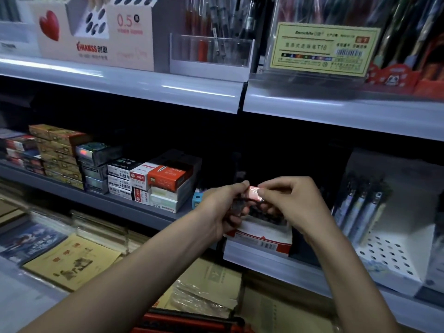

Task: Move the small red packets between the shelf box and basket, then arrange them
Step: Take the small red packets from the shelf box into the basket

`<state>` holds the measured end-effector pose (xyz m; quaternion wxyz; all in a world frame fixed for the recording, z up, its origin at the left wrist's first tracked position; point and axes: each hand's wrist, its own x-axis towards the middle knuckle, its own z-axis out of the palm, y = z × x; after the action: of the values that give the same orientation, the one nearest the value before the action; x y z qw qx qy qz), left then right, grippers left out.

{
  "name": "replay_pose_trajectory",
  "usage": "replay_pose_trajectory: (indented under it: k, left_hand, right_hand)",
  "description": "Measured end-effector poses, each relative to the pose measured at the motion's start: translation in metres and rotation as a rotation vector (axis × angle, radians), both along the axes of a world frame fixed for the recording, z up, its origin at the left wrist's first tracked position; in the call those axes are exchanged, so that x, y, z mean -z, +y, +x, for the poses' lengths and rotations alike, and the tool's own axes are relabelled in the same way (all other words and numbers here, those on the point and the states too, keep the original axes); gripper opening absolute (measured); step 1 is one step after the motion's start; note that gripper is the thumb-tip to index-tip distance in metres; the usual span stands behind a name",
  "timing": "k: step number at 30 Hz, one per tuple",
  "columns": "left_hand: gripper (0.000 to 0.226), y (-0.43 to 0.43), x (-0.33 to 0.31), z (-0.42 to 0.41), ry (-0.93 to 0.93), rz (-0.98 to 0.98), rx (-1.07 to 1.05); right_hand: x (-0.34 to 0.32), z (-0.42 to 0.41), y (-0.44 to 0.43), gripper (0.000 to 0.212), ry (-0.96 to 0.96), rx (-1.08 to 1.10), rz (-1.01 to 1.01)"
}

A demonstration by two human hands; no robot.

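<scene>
1. Holding a small red packet (254,191) up in front of the middle shelf: both hands meet on it, and it sits right between the two sets of fingertips.
2. Left hand (224,207) has its fingers (240,186) pinched together on the packet's left end. There's also some dark stuff bunched in that palm, just below the fingers, too murky to say what it is.
3. Right hand (294,205) has thumb and forefinger (269,186) closed on the packet's right end, the other fingers curled loosely under.
4. Directly below both hands is the shelf box (262,239), white and red with an open top, standing at the shelf edge. Something dark fills it, but I can't make out single pieces. The packet is above the box, not touching it.
5. Way down under the wrists, at the bottom edge of the view, you can see a red basket (192,320) rim. Only a strip of it shows.
6. Left of the fingers: stacked pen refill boxes (153,183) in white and orange on the same shelf, then darker cartons farther left.
7. Right of the fingers: a white display stand (389,255) with rows of holes and a few pens standing in it.
8. Above the fingers, the upper shelf carries a clear pen holder (211,54) and a yellow label card (322,48).
</scene>
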<state>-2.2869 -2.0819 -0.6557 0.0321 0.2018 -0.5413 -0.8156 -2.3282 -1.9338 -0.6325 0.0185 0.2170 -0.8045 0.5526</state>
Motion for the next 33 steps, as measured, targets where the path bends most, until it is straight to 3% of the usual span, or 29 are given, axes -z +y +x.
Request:
replay_pose_trajectory:
  k: [3,6,8,11,16,18,20,22,24,29,31,33]
  left_hand:
    - [0.023,0.003,-0.004,-0.002,-0.016,0.084,0.03]
    - [0.029,-0.003,-0.005,-0.003,-0.078,0.23,0.037]
    - [0.028,-0.008,-0.006,0.001,-0.089,0.276,0.047]
    - [0.025,-0.013,-0.007,0.008,-0.091,0.307,0.079]
    - [0.023,-0.016,-0.004,0.013,-0.063,0.282,0.128]
    - [0.024,-0.016,-0.004,0.014,-0.047,0.256,0.13]
    - [0.025,-0.014,-0.002,0.012,-0.051,0.194,0.121]
    - [0.026,-0.009,0.0,0.011,-0.058,0.109,0.112]
    - [0.029,-0.004,0.001,0.011,-0.062,0.038,0.087]
    - [0.033,-0.006,0.0,0.01,-0.081,-0.025,0.025]
    - [0.034,-0.013,-0.003,0.01,-0.11,0.082,0.014]
    - [0.031,-0.021,-0.007,0.012,-0.125,0.18,-0.015]
  right_hand:
    - [-0.001,-0.005,0.004,0.014,0.087,0.187,-0.021]
    - [0.001,-0.008,0.013,0.012,0.419,0.353,0.271]
    - [0.009,-0.01,0.017,0.01,0.534,0.366,0.498]
    - [0.03,-0.019,0.014,0.007,0.576,0.352,0.728]
    - [0.043,-0.029,0.019,0.015,0.521,0.31,0.93]
    - [0.04,-0.027,0.021,0.018,0.514,0.285,0.831]
    - [0.03,-0.017,0.017,0.013,0.423,0.227,0.481]
    - [0.021,-0.008,0.011,0.018,0.166,0.08,0.118]
    - [0.015,-0.001,0.005,0.02,-0.064,-0.084,-0.065]
    - [0.012,0.002,0.002,0.011,-0.222,-0.097,-0.237]
    - [0.015,-0.003,0.001,0.012,-0.127,0.014,-0.17]
    - [0.022,-0.008,-0.001,0.013,0.052,0.125,0.017]
